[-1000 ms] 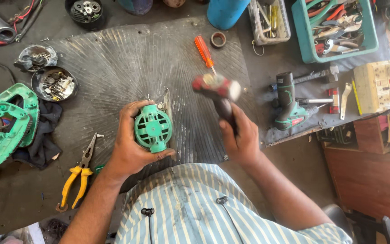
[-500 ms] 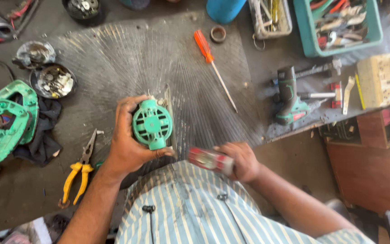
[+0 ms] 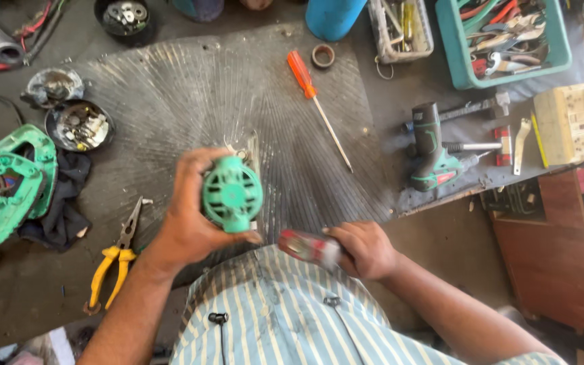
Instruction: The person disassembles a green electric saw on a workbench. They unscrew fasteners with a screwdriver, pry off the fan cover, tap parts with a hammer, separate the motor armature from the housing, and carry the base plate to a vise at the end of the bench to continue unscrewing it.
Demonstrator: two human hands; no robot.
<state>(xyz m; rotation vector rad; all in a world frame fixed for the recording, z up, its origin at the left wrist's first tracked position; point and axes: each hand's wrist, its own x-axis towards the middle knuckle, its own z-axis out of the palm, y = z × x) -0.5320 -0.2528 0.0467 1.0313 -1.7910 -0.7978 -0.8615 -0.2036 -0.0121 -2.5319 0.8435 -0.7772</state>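
Two closed grips: left hand around green motor housing, right hand around red-headed tool.

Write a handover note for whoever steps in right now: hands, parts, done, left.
Left hand: fingers wrapped round the green motor housing, held over the ribbed mat.
Right hand: grips a red-handled tool low, near the shirt, apart from the housing.
Nearby: orange screwdriver on the mat, yellow pliers left of it, green shell on a black rag.
Done: housing is off the shell.
Left: cannot tell; the tool is not on the housing.
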